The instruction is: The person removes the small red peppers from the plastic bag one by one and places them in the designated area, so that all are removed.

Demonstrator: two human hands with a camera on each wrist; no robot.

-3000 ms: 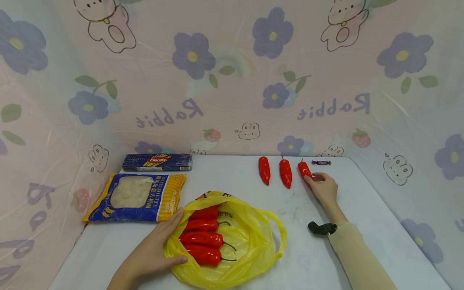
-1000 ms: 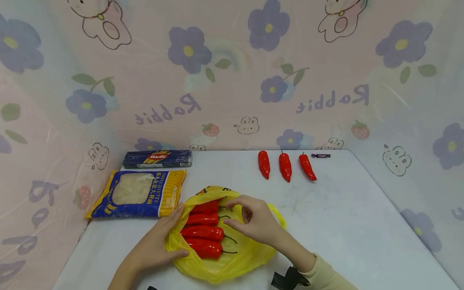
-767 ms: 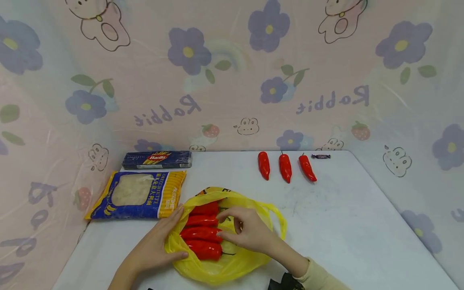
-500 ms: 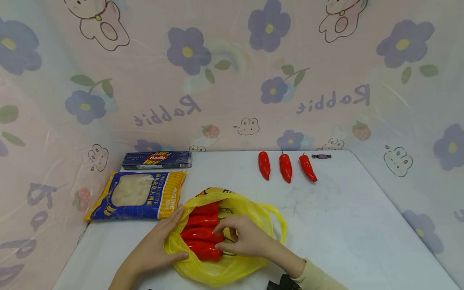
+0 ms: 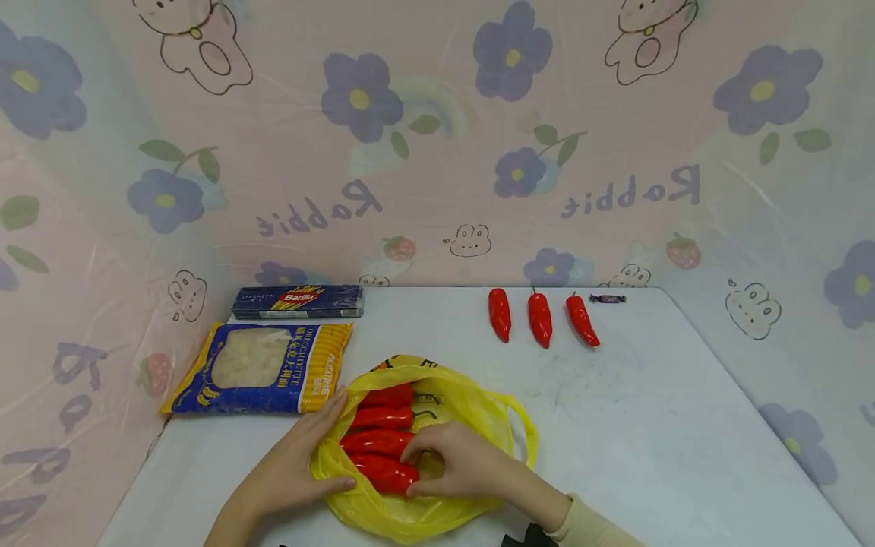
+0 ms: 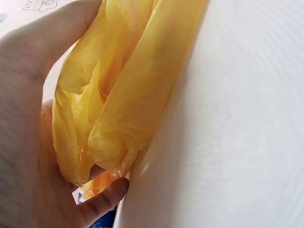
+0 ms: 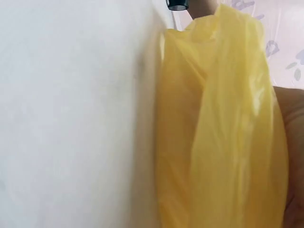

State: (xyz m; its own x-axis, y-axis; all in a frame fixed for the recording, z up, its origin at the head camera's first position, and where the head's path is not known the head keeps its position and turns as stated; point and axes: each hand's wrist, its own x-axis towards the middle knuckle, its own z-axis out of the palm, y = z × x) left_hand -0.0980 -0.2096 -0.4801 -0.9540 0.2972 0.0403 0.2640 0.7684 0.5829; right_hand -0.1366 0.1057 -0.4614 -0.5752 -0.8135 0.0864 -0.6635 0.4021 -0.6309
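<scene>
1. Pepper (image 5: 384,476): inside the bag (image 5: 472,391), nearest the person of the four there. Lies between the two hands, left part of the bag's mouth.
2. Long axis crosswise, left to right, stem end slightly nearer the person. That end faces the right hand (image 5: 461,460); the opposite end tucks under the bag's left rim.
3. Right hand lies over the bag's right side. Thumb and a finger curl about the stem end, one to each flank; looks like a pinch. How firm, cannot tell.
4. Left hand (image 5: 290,471) wrapped on the bag's left side, thumb over the rim. It holds bag, not pepper.
5. Nearer to the stem end: right hand, clearly. Left thumb is close to the tucked end.
6. Inner peppers (image 5: 380,441), three, lie beyond it, roughly parallel. The next one sits close alongside; finger room on that flank is probably tight.
7. Loose peppers (image 5: 539,323), three, on the surface (image 5: 649,425) farther off, well apart from both hands.
8. Wrist views: mostly bag wall; pinch hidden.
</scene>
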